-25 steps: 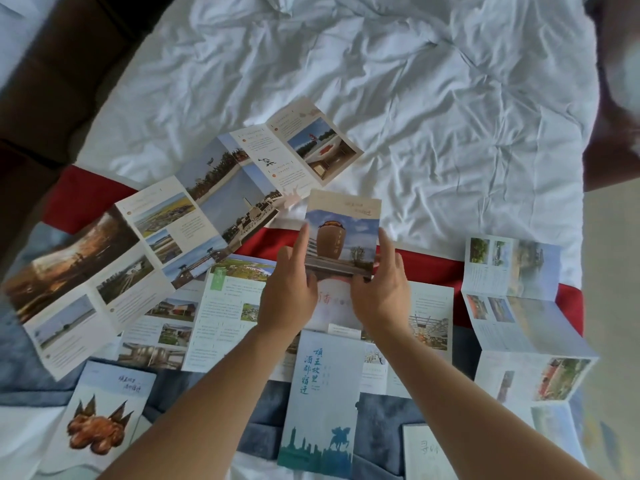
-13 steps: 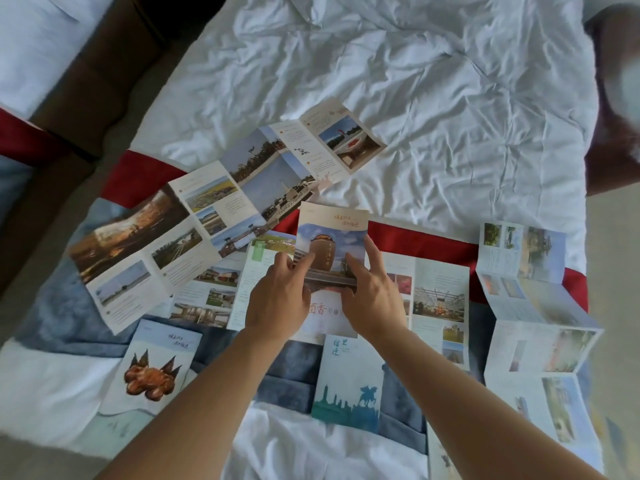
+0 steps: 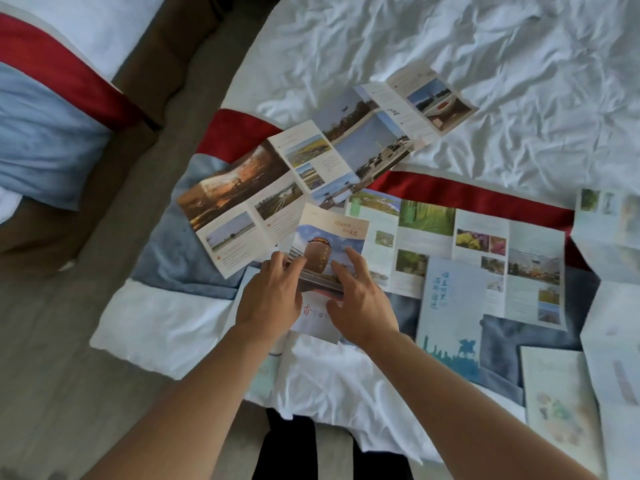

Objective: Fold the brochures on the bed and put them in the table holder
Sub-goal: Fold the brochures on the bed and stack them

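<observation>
1. Head view looks down on a bed (image 3: 450, 46) with rumpled white sheets and a runner (image 3: 467, 195) in red, blue and white across its foot. It is a soft, yielding base, so I'd judge any crease pressed against it will come out weak; pinching the fold in the air would serve better.

2. A long unfolded brochure (image 3: 325, 157) with landscape photos runs diagonally across the runner, panels still zigzagged. It looks like thin coated paper, light and floppy along its length, stiff only across each panel. Best taken at both short ends and gathered along its existing creases.

3. A second open brochure (image 3: 485, 244) with green field pictures lies flat to the right of it, part-covered by a folded blue one with a horseman silhouette (image 3: 450, 317). More sheets lie at the right edge, too blurred to read.

4. The folded brochure with a brown jar on its cover (image 3: 325, 251) sits at the middle, lifted slightly above the others. Folded, it is compact and fairly stiff, though the glossy stock may slide.

5. The left hand (image 3: 270, 296) pinches its lower left edge, fingers curled over the cover.

6. The right hand (image 3: 360, 299) grips the lower right edge, forefinger stretched up over the cover.

7. No table holder is in sight.
</observation>
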A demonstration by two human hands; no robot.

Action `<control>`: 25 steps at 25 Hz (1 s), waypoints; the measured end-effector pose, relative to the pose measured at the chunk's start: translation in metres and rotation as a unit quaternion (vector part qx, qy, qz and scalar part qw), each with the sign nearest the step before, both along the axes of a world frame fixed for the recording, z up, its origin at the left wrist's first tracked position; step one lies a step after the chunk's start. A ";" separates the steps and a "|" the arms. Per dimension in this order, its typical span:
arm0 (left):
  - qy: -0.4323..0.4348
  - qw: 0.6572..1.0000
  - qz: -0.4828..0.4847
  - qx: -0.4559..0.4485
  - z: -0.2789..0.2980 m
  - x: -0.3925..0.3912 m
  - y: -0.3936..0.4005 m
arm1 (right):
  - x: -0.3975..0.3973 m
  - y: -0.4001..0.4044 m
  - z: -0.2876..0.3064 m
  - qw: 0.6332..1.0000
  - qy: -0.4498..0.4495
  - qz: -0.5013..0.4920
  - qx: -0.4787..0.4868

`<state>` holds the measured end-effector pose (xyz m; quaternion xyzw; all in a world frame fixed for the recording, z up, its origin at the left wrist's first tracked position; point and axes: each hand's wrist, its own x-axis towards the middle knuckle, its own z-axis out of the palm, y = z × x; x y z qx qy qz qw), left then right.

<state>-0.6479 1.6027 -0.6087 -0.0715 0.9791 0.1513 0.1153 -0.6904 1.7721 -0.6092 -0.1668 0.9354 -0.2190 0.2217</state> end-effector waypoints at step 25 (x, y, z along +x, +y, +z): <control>-0.111 0.993 -0.035 -0.013 -0.074 0.124 -0.085 | 0.122 -0.089 -0.064 0.990 -0.068 0.078 0.099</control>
